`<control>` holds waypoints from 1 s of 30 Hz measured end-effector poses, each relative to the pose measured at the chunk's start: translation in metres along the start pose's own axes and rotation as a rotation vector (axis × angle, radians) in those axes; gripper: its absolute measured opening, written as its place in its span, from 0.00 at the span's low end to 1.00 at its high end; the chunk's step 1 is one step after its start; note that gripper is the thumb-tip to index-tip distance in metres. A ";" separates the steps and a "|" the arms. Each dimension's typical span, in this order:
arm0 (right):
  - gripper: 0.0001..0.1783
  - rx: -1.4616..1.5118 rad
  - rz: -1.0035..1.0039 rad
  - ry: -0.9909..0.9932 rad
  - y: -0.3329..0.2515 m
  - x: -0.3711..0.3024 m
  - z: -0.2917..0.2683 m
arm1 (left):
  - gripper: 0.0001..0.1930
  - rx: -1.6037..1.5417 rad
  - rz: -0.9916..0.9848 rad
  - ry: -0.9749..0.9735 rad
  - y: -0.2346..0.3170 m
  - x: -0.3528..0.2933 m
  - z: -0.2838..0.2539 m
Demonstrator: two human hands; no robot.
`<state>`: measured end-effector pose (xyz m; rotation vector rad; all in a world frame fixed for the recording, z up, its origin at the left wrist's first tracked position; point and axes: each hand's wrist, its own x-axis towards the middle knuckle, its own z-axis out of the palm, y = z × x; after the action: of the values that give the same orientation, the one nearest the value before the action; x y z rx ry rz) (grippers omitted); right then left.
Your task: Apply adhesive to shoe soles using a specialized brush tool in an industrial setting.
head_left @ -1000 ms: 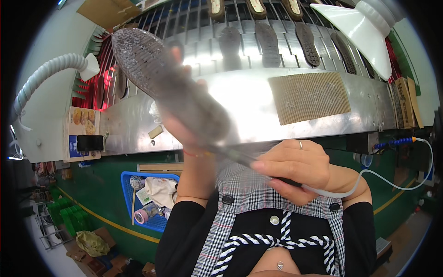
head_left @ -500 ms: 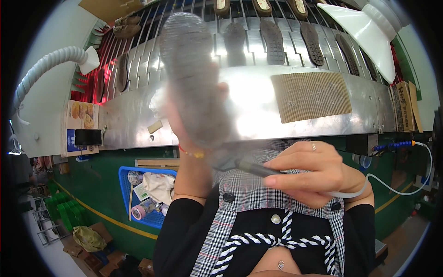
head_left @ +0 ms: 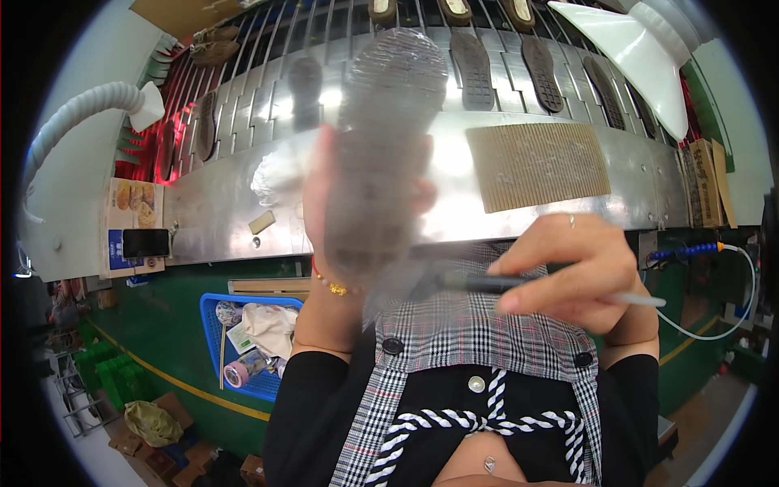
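Observation:
A dark shoe sole (head_left: 381, 154), smeared by motion, is raised over the front edge of the metal bench. My left hand (head_left: 319, 195) grips it from behind, the fingers wrapped round both sides. In my right hand (head_left: 578, 272), a slim dark-handled tool (head_left: 487, 282) that looks like a brush is pinched between thumb and fingers. Its blurred tip (head_left: 398, 290) points left, close to the sole's lower end; whether they touch I cannot tell. A pale tube (head_left: 645, 300) extends from the handle's rear.
Several soles (head_left: 472, 73) lie on the slatted metal conveyor (head_left: 511, 114) beyond the bench. A ribbed brown mat (head_left: 540, 166) rests right of centre. A white hood (head_left: 641, 61) overhangs the right. At left are a phone (head_left: 146, 242), a small block (head_left: 262, 222) and a blue basket (head_left: 213, 341).
The held sole has shifted right, uncovering another sole on the conveyor at its left. My right hand has moved slightly right and up with the tool still gripped.

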<state>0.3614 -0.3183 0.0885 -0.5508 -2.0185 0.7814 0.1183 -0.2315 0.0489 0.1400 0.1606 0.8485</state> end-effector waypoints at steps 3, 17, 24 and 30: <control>0.10 -0.052 0.037 0.039 0.008 0.000 -0.008 | 0.36 0.098 0.031 0.174 -0.006 0.000 0.007; 0.10 -0.124 0.073 0.088 0.002 -0.004 -0.033 | 0.42 -0.207 -0.111 0.045 -0.011 -0.009 0.007; 0.13 -0.128 0.081 -0.022 -0.009 -0.006 -0.046 | 0.41 -0.206 -0.120 -0.054 -0.016 -0.017 0.013; 0.14 -0.150 0.071 0.055 -0.009 -0.010 -0.049 | 0.40 -0.153 -0.239 -0.281 -0.010 -0.021 0.000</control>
<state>0.4076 -0.3159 0.1097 -0.7252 -2.0266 0.6528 0.1120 -0.2544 0.0488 0.0925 -0.1491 0.5928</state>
